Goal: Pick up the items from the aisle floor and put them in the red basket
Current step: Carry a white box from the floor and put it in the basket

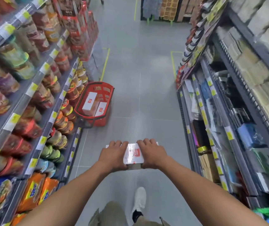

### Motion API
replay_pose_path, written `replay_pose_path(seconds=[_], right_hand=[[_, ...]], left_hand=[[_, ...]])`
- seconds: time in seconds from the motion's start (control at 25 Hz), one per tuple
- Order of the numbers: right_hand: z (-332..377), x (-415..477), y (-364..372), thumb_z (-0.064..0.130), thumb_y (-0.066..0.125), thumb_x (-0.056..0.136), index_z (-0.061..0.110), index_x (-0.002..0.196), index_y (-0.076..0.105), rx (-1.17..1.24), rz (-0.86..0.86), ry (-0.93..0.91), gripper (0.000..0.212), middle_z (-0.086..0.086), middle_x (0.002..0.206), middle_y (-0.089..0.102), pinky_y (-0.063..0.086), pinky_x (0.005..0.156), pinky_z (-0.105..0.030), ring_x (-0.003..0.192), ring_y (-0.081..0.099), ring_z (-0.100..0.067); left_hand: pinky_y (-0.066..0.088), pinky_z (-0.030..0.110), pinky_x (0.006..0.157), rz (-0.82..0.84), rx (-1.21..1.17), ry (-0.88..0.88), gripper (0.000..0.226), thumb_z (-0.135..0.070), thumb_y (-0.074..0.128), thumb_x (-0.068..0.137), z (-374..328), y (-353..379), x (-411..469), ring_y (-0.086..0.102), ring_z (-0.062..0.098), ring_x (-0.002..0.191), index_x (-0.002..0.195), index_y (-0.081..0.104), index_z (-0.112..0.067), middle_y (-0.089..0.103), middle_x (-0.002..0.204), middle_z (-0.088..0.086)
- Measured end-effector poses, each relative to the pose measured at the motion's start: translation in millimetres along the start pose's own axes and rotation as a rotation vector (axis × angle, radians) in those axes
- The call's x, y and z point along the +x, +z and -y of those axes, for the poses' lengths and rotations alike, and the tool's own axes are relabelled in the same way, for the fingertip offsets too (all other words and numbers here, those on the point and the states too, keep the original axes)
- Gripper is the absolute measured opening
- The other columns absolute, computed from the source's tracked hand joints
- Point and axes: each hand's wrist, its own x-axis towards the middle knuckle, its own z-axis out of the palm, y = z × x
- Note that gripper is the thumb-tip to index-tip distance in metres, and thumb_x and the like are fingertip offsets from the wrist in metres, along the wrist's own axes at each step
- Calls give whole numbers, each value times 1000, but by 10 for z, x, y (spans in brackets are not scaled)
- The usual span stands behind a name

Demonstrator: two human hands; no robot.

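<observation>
Running up both sides of the view, the left shelving (32, 95), stocked with noodle cups and snack bags, and the right shelving (236, 95), stocked with flat packaged goods, are seen flanking the grey tiled aisle floor (140, 79). The red basket (109, 88) is set on that floor close against the foot of the left shelving, well ahead of the hands. A white wrapped pack (133, 154) with a red label is held above the floor in mid-aisle, apart from the basket. It is gripped at both ends: the left hand (114, 155) is curled over its left end, the right hand (151, 154) over its right end. Inside the basket a far white box (90, 101) and a near white box (100, 108) are seen side by side. A white shoe (140, 198) is planted on the floor below the arms.
</observation>
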Motion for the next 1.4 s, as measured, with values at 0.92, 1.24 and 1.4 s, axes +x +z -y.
replay_pose_path(seconds=[0.92,1.24,1.4], right_hand=[[-1185,3703,-2014,50,87,70,26,146,28,-96,45,-40,100,-4,138,46,54,90,-50,129,44,-29],[-1409,5087,-2596,49,83,72,28,151,25,-178,38,-265,100,-6,158,31,55,95,-53,147,26,-31],[-1073,5734,-2705,50,83,72,31,151,26,-237,58,-393,99,-13,168,17,51,101,-54,155,12,-36]], left_hand=[[53,34,83,2,-74,65,91,-70,70,69,1266,-1566,3745,49,15,118,141,29,-31,50,133,-6],[47,41,100,-131,-260,-312,97,-65,76,71,1528,-1862,4524,37,26,136,147,30,-26,39,148,4],[52,50,100,-157,-380,-651,105,-69,78,63,1879,-1677,4606,38,38,137,148,23,-40,17,161,8]])
